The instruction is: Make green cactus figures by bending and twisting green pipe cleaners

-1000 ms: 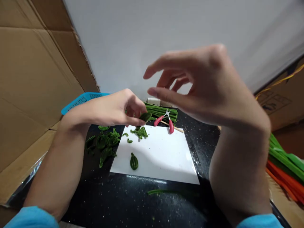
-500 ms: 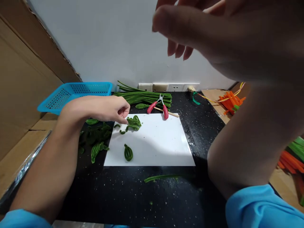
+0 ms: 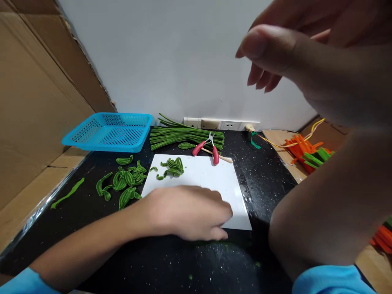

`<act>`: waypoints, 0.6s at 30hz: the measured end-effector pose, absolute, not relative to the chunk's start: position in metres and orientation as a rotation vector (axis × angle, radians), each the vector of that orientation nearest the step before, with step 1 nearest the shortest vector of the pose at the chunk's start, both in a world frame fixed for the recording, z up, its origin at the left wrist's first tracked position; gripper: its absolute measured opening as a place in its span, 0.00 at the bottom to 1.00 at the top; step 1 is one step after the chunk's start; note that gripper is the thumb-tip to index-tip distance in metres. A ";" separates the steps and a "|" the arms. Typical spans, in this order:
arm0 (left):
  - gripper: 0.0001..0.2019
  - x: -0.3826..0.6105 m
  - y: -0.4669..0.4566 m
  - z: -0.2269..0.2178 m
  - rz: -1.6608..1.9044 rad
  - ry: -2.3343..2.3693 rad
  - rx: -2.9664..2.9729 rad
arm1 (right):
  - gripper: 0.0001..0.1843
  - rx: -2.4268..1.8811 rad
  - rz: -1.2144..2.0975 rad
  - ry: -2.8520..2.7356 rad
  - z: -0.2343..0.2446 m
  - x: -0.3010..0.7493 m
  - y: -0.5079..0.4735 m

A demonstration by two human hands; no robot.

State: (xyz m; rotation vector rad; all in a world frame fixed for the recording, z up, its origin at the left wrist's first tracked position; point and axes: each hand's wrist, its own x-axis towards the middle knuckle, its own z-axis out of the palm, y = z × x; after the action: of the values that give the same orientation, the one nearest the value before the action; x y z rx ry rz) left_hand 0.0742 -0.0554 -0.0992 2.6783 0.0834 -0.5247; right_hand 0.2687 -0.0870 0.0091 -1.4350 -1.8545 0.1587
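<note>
My left hand point(image 3: 190, 212) reaches across the front part of the white sheet point(image 3: 235, 220), fingers curled down and closed near its front edge. Whatever those fingers hold, if anything, is hidden beneath them. Just below them, a dark green pipe cleaner strip point(image 3: 225, 243) is barely visible on the black table. Raised close to the camera at the upper right, my right hand point(image 3: 294, 61) has loosely bent fingers, with nothing visible in them. Small looped green pipe cleaner pieces point(image 3: 174, 165) rest on the back of the sheet. More leaf-shaped pipe cleaner pieces point(image 3: 128, 177) are piled left of it.
Red-handled cutters point(image 3: 216, 155) and a thin wooden stick point(image 3: 225, 158) lie by a bundle of green pipe cleaners point(image 3: 171, 136). A blue basket point(image 3: 113, 139) stands at the back left. Orange strips point(image 3: 298, 145) lie right; cardboard point(image 3: 39, 73) rises left.
My left hand has moved right and toward me, from the looped pieces to the sheet's front edge. The single leaf-shaped piece there is no longer visible. My right hand has shifted right and slightly down.
</note>
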 end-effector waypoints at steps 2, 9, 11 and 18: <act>0.21 0.080 -0.063 -0.117 -0.546 0.023 2.657 | 0.20 -1.452 -0.179 -1.919 0.012 0.269 -0.087; 0.14 0.092 -0.072 -0.146 -0.522 -0.016 2.686 | 0.14 -1.879 0.051 -2.153 -0.004 0.287 -0.047; 0.10 0.091 -0.071 -0.139 -0.602 0.009 2.689 | 0.20 -2.165 0.057 -2.050 -0.020 0.298 -0.024; 0.06 0.065 -0.033 -0.079 -0.525 0.528 2.666 | 0.15 -2.368 0.750 -1.951 -0.066 0.317 0.021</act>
State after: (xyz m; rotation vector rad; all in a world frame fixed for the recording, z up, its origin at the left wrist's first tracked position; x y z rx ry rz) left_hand 0.0649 -0.0330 -0.0794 2.6665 0.5279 -0.5246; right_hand 0.3173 0.0209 -0.0661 -2.3681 -1.9515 0.7503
